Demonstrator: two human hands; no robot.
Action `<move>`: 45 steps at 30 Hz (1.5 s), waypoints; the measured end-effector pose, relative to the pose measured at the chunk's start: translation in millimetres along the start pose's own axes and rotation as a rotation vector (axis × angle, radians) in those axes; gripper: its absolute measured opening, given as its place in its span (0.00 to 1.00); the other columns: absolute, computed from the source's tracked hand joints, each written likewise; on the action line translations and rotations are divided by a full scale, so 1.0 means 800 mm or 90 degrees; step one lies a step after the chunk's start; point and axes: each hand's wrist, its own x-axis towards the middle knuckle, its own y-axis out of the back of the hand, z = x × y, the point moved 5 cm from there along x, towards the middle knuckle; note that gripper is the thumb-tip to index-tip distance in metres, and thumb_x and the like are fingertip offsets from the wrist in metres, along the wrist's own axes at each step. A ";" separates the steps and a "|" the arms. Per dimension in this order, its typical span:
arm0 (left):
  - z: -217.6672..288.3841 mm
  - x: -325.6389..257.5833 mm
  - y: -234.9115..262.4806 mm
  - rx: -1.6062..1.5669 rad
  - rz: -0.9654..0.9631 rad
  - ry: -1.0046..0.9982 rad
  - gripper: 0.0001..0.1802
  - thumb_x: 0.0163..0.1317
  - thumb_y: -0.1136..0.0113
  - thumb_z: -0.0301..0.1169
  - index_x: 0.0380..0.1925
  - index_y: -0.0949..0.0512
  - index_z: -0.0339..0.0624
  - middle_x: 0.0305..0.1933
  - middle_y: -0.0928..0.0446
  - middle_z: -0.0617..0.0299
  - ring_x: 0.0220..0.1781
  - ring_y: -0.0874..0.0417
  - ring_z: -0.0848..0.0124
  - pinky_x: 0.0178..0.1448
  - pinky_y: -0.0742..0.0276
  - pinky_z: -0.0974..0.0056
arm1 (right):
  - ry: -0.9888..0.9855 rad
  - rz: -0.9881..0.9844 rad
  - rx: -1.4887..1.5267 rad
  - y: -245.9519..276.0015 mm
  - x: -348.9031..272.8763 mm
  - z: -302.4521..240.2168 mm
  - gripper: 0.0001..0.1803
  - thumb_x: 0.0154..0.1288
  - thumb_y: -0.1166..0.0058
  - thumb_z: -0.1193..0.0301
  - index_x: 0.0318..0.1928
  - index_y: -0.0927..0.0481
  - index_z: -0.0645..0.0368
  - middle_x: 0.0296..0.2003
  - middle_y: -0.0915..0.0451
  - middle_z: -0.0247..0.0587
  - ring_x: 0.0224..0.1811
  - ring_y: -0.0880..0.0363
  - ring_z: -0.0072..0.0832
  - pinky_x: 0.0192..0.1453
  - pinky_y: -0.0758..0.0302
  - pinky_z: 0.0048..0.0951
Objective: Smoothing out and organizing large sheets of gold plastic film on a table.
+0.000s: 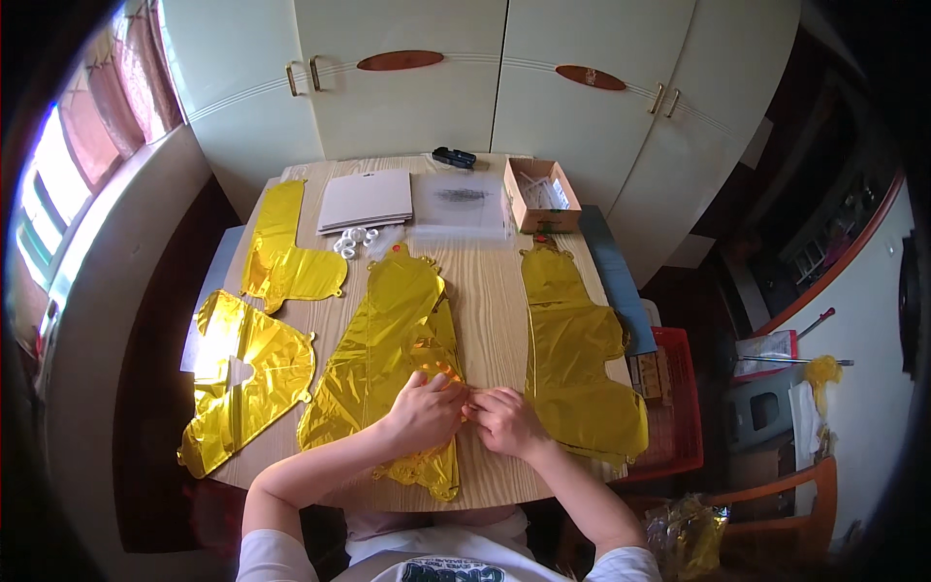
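"From the head view, where's the piece being handled?"

"The middle foil (373, 349) lies between the table's (493, 335) left and right edges, running down to the near edge. The left hand (427, 412) rests over its lower right side, and the right hand (504, 420) meets it there."

"Are they gripping it?"

"The fingertips are drawn in and close together, but I can't tell whether either hand has the foil clamped; the fingers hide that."

"How would it handle?"

"Light and limp, I'd guess, slippery on its shiny face, and quick to crease or tear. I'd pinch it flat by the seamed border, or by the small rounded tabs at its far end, rather than bunch the middle."

"And the others?"

"The right foil (572, 364), glossy gold and notched, stretches along the right edge to the near right corner. The upper left foil (276, 254), bent like an L, sits toward the far left corner; the lower left foil (257, 378), crinkled and bright, spreads over the left edge."

"Anything stiffer?"

"Toward the far edge: flat pale cards (367, 199), smooth white rings (351, 241), and an open cardboard box (545, 221) near the far right corner."
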 end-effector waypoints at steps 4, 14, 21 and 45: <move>-0.004 0.003 -0.005 0.012 0.002 0.001 0.21 0.56 0.38 0.40 0.47 0.20 0.43 0.40 0.23 0.70 0.45 0.27 0.71 0.47 0.35 0.59 | 0.003 -0.002 0.013 -0.004 -0.003 0.005 0.08 0.56 0.45 0.74 0.34 0.14 0.60 0.41 0.14 0.38 0.49 0.18 0.30 0.53 0.25 0.33; -0.016 0.018 -0.010 0.022 0.000 0.022 0.17 0.52 0.38 0.40 0.39 0.18 0.45 0.36 0.26 0.68 0.44 0.27 0.70 0.47 0.36 0.59 | 0.004 0.008 0.027 0.000 0.000 0.001 0.09 0.53 0.43 0.76 0.34 0.13 0.58 0.40 0.13 0.35 0.50 0.17 0.28 0.53 0.24 0.33; -0.028 0.028 -0.015 0.012 -0.011 0.057 0.09 0.50 0.37 0.39 0.28 0.18 0.49 0.38 0.24 0.68 0.45 0.26 0.69 0.48 0.36 0.59 | -0.006 -0.024 0.019 -0.004 -0.002 0.005 0.09 0.53 0.43 0.76 0.34 0.12 0.58 0.40 0.13 0.34 0.50 0.17 0.27 0.54 0.24 0.33; -0.034 0.012 -0.040 -0.005 -0.145 0.067 0.34 0.71 0.57 0.50 0.67 0.35 0.37 0.72 0.35 0.51 0.75 0.37 0.60 0.75 0.53 0.34 | 0.003 -0.020 0.017 -0.006 -0.003 0.008 0.08 0.51 0.45 0.75 0.31 0.14 0.58 0.37 0.14 0.37 0.49 0.17 0.33 0.56 0.24 0.37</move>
